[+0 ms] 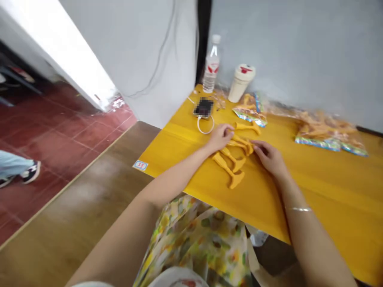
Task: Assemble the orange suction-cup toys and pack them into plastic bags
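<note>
Several flat orange balloons (231,159) lie in a loose bundle on the yellow table (323,179). My left hand (220,136) rests on the bundle's left end, its fingers curled over the balloon necks. On the bundle's right side, my right hand (269,156) touches the balloons with bent fingers. One more orange balloon (248,126) lies just behind the bundle. Blur hides how firmly either hand grips.
Shiny packets of orange balloons (326,133) lie at the back right, with a smaller packet (249,111) nearer. A phone (204,107) with a white cable, a water bottle (211,65) and a cream tumbler (240,83) stand by the wall. Another person's shoe (28,172) shows at far left.
</note>
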The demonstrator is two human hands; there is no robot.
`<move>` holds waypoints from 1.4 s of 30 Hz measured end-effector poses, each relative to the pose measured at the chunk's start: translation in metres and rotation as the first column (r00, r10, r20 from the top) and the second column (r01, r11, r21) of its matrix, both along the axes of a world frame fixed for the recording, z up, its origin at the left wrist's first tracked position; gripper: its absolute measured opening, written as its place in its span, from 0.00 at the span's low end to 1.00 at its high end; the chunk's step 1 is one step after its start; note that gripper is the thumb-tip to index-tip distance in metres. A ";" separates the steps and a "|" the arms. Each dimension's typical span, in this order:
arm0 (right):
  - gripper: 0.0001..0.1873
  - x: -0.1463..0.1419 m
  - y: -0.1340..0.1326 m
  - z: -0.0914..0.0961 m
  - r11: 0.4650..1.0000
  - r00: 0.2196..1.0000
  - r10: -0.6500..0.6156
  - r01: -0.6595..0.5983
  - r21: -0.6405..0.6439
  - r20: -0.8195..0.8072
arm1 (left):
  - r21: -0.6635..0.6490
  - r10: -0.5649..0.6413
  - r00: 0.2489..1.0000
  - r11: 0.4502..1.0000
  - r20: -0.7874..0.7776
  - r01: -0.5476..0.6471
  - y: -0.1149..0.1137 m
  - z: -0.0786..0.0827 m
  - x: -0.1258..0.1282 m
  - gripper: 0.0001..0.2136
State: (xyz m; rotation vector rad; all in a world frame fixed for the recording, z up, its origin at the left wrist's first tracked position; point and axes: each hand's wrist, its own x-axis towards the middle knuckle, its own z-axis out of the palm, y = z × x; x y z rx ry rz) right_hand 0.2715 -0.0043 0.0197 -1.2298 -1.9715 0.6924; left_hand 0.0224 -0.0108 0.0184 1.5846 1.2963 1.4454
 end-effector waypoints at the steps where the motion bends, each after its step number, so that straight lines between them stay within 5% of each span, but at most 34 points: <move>1: 0.22 0.001 0.005 -0.002 1.000 1.000 -0.005 0.005 -0.006 -0.012 | 0.009 0.009 1.000 1.000 0.009 -0.010 0.001 0.001 -0.001 0.01; 5: 0.25 -0.002 0.039 -0.001 0.979 0.987 -0.156 0.158 0.127 -0.031 | -0.026 0.018 0.999 1.000 0.040 -0.017 -0.001 0.008 -0.004 0.10; 9: 0.22 -0.021 0.074 0.007 0.953 0.975 -0.094 0.030 0.303 0.199 | -0.055 0.104 0.994 0.993 0.037 -0.101 -0.002 0.011 -0.009 0.11; 13: 0.16 -0.038 0.090 0.015 0.980 0.930 -0.087 0.015 0.200 0.358 | -0.026 0.149 0.987 0.989 0.058 -0.148 0.000 0.011 -0.011 0.08; 17: 0.09 -0.038 0.078 0.029 0.979 0.890 -0.133 0.048 0.200 0.436 | -0.015 0.167 0.983 0.986 0.082 -0.166 -0.001 0.012 -0.011 0.02; 23: 0.13 -0.050 0.029 0.057 0.931 0.904 -0.055 -0.107 0.348 0.425 | 0.145 -0.085 0.991 0.987 0.099 0.070 -0.008 0.018 -0.009 0.17; 26: 0.14 -0.059 0.012 0.062 0.917 0.941 -0.012 -0.125 0.379 0.339 | 0.142 -0.134 0.986 0.983 0.103 0.118 -0.010 0.022 -0.009 0.14; 29: 0.20 -0.056 0.006 0.059 0.937 0.996 -0.082 0.063 0.345 0.039 | 0.125 -0.128 0.984 0.986 0.128 0.112 -0.013 0.027 -0.009 0.15; 31: 0.25 -0.049 0.004 0.056 0.984 0.973 -0.102 0.129 0.124 -0.208 | 0.124 -0.162 0.975 0.982 0.151 0.144 -0.016 0.030 -0.007 0.17; 33: 0.27 -0.042 0.000 0.054 0.989 0.922 -0.059 0.002 -0.148 -0.382 | 0.116 -0.205 0.962 0.976 0.179 0.186 -0.018 0.032 -0.004 0.19; 35: 0.29 -0.036 -0.007 0.056 0.963 0.886 0.024 -0.145 -0.228 -0.462 | 0.077 -0.225 0.950 0.974 0.215 0.213 -0.019 0.034 -0.002 0.21; 38: 0.23 -0.030 -0.021 0.065 0.995 0.927 0.097 -0.095 0.023 -0.363 | -0.059 -0.104 0.937 0.990 0.333 0.131 -0.014 0.034 -0.006 0.20; 42: 0.13 -0.006 -0.024 0.074 0.922 1.000 -0.025 0.027 0.386 -0.009 | -0.162 0.186 0.891 0.978 0.414 -0.129 0.001 0.030 -0.026 0.20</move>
